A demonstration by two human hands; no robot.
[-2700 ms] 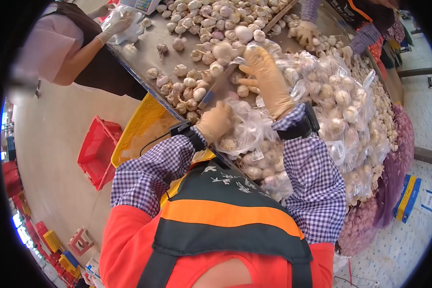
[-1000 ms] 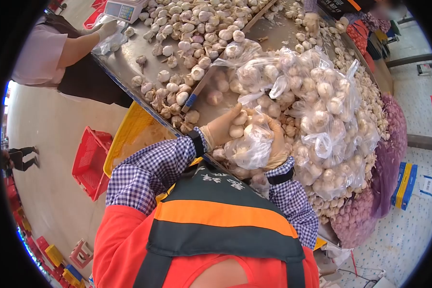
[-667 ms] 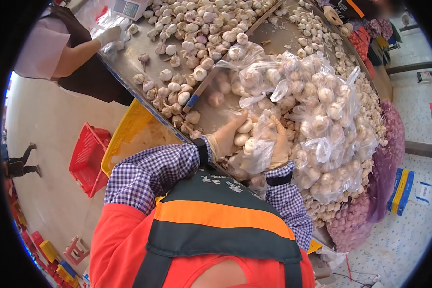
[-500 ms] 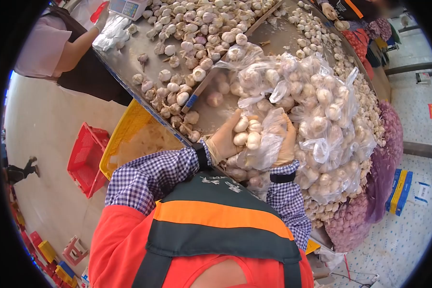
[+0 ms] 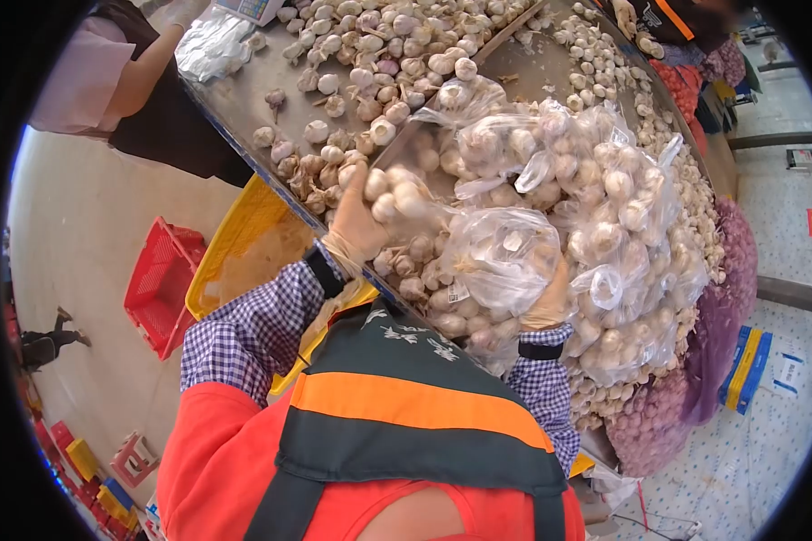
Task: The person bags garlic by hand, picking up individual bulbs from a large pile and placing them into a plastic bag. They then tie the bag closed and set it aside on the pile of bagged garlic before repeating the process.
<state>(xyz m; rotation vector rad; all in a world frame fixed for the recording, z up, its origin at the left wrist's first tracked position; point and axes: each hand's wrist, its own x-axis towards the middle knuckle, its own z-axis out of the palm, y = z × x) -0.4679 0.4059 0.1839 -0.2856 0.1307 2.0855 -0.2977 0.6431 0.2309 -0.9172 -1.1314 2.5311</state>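
Note:
My left hand [image 5: 359, 221] is wrapped round several white garlic bulbs [image 5: 395, 194] over the metal table's near edge, beside loose garlic. My right hand [image 5: 550, 284] grips a clear plastic bag [image 5: 499, 257] from its right side; the fingers show partly through the film. That bag looks puffed out and lies over other garlic. Right of it is a heap of bagged garlic [image 5: 609, 234]. More loose bulbs [image 5: 383, 90] cover the table beyond my left hand.
A yellow crate [image 5: 235, 243] and a red basket [image 5: 158, 288] stand left of the table [image 5: 244, 117]. A co-worker [image 5: 144, 90] is at the upper left, another person's hand [image 5: 624, 16] at the upper right. Purple net sacks [image 5: 731, 270] line the right side.
My left hand has moved left, away from my right hand, with the garlic bulbs. The bag at my right hand has spread wider. The co-worker's arm at the upper left has shifted upward.

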